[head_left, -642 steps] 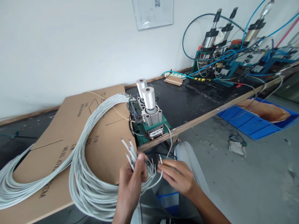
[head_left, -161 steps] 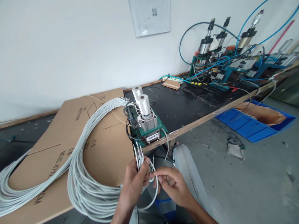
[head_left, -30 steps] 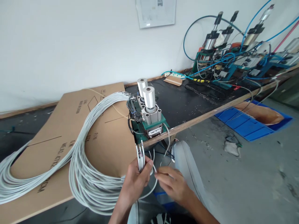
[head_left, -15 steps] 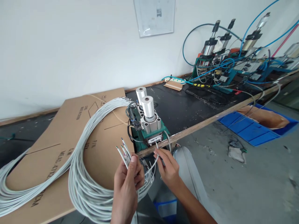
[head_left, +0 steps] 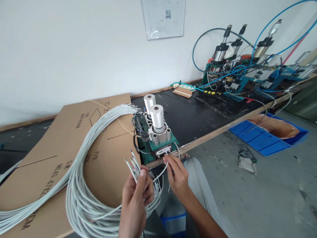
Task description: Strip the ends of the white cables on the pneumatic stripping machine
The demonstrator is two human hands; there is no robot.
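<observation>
Beside the black bench (head_left: 195,115), one cable (head_left: 162,172) protrudes past the right grip (head_left: 178,176).

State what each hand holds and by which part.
The left hand grips a bundle of slender pale-grey cables just below their ends; the right hand pinches a single slender pale-grey cable near its tip.

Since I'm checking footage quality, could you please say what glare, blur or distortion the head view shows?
Head view: small glare on the wall sheet; blue bin softer than the held wires; background machines lean, probably lens distortion.
</observation>
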